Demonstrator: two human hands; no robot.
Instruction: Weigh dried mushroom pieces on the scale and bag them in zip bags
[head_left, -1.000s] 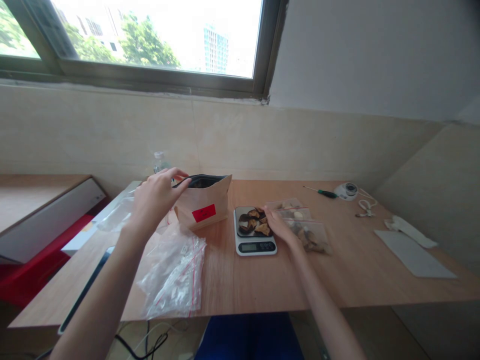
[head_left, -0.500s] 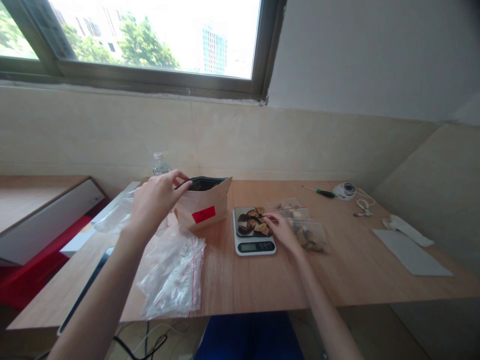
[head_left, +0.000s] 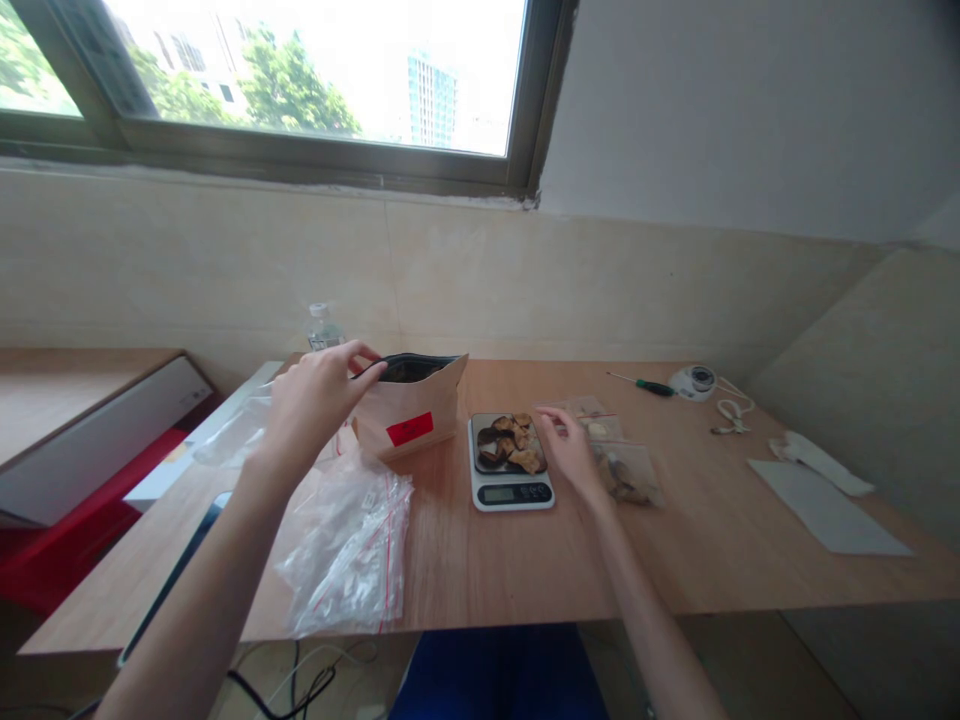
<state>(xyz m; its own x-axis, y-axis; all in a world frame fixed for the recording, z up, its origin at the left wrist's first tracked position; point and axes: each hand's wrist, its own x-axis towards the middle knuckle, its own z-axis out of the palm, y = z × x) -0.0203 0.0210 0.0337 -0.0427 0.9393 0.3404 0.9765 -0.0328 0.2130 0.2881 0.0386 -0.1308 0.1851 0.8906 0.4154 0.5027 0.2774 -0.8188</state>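
Observation:
My left hand [head_left: 319, 393] pinches the left rim of a brown paper bag [head_left: 367, 418], which stands upright with its dark mouth spread and a red label on its front. To the bag's right is a white digital kitchen scale [head_left: 484, 500]. Dried mushroom pieces [head_left: 517, 440], brown and curled, lie on its metal plate. My right hand [head_left: 571, 450] hovers just right of the plate, fingers apart and nothing seen in them. Behind and beside that hand lie zip bags [head_left: 626, 475] with dried pieces inside, partly hidden by it.
Clear plastic zip bags [head_left: 345, 555] lie in a heap at the front left. A water bottle [head_left: 321, 328] stands behind the paper bag. Farther right are a screwdriver [head_left: 654, 387], a white dome camera [head_left: 691, 383] with its cable, and a white sheet [head_left: 825, 510].
My right hand has moved slightly right, off the mushroom pieces on the scale. More pieces show on the plate now. My left hand keeps its hold on the bag's rim.

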